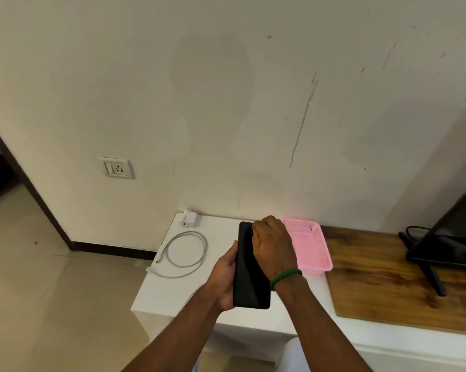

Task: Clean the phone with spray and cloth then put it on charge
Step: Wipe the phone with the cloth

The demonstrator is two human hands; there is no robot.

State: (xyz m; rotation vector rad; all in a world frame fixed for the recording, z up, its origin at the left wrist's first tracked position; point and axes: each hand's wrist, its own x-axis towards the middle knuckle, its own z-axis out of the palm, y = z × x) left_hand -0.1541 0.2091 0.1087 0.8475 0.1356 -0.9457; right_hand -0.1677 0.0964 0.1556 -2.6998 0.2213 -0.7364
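Cable (205, 247), charger (189, 218) beside phone (250, 269) — pink basket (311, 245) behind

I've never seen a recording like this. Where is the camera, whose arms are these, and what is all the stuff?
There is no machine here. A person wears a wide camera on the head, so this single picture looks down along their own arms. The left hand holds a black phone by its left edge. The right hand, with a green wristband, has its fingers curled at the phone's top end; whether they hide a cloth I cannot tell. Below, on a white counter, lie a coiled grey cable, a white charger plug and a pink basket. A wall socket sits up to the left, with a wooden board and a dark screen to the right.
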